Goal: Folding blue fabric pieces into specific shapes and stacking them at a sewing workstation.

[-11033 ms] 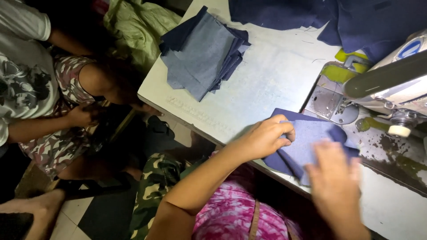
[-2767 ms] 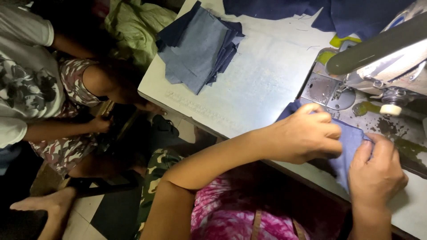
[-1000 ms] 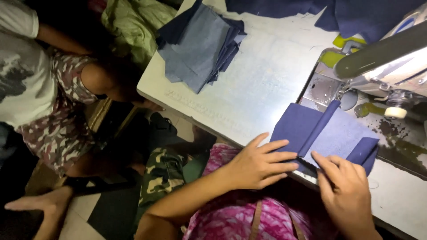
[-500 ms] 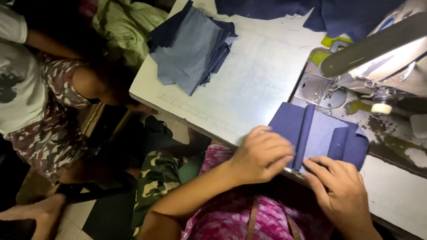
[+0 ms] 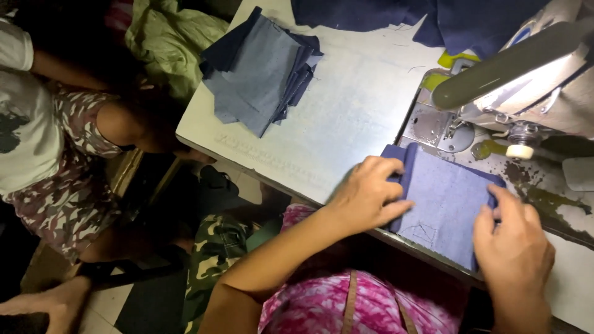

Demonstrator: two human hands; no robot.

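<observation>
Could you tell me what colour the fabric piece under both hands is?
The fabric piece is light denim blue with darker folded edges, seen in the head view.
</observation>
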